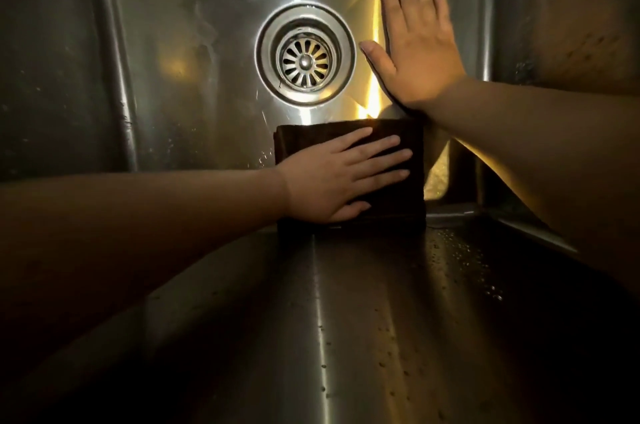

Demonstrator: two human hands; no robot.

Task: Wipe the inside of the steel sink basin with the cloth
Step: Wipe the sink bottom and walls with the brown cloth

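Observation:
The steel sink basin (194, 53) fills the view, its floor wet and streaked. A dark folded cloth (408, 202) lies on the basin floor just below the round drain (304, 60), against the near wall. My left hand (339, 174) lies flat on the cloth with straight fingers pointing right, pressing it down. My right hand (415, 42) rests flat on the basin floor to the right of the drain, fingers straight and together, thumb pointing toward the drain rim. It holds nothing.
The near wall of the basin (346, 319) slopes down toward me, dotted with water droplets. The right wall (571, 25) and left wall (52, 60) stand close on both sides. A bright yellow reflection lies beside the right hand.

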